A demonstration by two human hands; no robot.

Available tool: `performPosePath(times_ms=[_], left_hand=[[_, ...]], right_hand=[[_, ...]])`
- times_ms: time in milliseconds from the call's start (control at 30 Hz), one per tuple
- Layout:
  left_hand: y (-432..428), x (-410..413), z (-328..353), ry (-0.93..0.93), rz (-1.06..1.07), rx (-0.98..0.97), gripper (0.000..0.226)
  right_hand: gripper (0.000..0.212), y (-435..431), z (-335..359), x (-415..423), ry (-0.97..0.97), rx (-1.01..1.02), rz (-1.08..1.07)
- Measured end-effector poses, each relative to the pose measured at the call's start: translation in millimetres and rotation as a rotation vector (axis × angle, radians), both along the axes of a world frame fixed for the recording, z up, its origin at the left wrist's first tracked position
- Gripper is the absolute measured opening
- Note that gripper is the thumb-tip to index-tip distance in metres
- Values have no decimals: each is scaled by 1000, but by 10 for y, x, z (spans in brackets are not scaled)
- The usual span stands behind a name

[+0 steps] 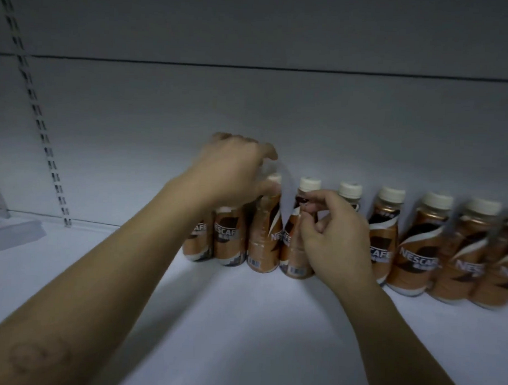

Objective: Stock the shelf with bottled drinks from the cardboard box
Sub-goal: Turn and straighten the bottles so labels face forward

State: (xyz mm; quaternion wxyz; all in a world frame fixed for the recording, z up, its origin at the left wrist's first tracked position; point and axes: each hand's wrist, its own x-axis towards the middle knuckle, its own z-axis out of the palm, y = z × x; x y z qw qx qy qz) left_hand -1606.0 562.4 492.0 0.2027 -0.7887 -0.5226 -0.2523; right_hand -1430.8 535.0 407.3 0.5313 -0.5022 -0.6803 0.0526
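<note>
Several brown Nescafe bottles with white caps stand in a row along the back of the white shelf (242, 321). My left hand (233, 171) reaches in from the lower left and closes from above over the top of one bottle (264, 236), hiding most of its cap. My right hand (337, 238) pinches the neck of the neighbouring bottle (295, 251) just below its white cap. Both bottles stand upright and side by side on the shelf. Two more bottles (226, 237) stand left of them, partly behind my left wrist. The cardboard box is out of view.
More bottles (417, 255) continue to the right edge, blurred at the far right. A slotted metal upright (42, 127) runs down the back panel at left. A white folded object (4, 226) lies on the shelf at the far left.
</note>
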Motion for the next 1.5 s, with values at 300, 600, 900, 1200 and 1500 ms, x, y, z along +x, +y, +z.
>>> performPosePath(times_ms=[300,600,900,1200,1500], left_hand=[[188,237,134,-48,-14,-212,35],[245,57,168,-130,-238,-367,24],[232,181,158,-24,-225,-297,40],[211,504,72,76,-293,-316,46],[285,484,67,-25,-298,-277,38]], right_hand=[[28,39,6,80,-71,18,-110],[46,57,28,94,-89,-53,-140],[52,47,26,83,-49,-131,-113],[65,75,12,136,-32,-176,-36],[54,41,25,147,-92,-68,-120]])
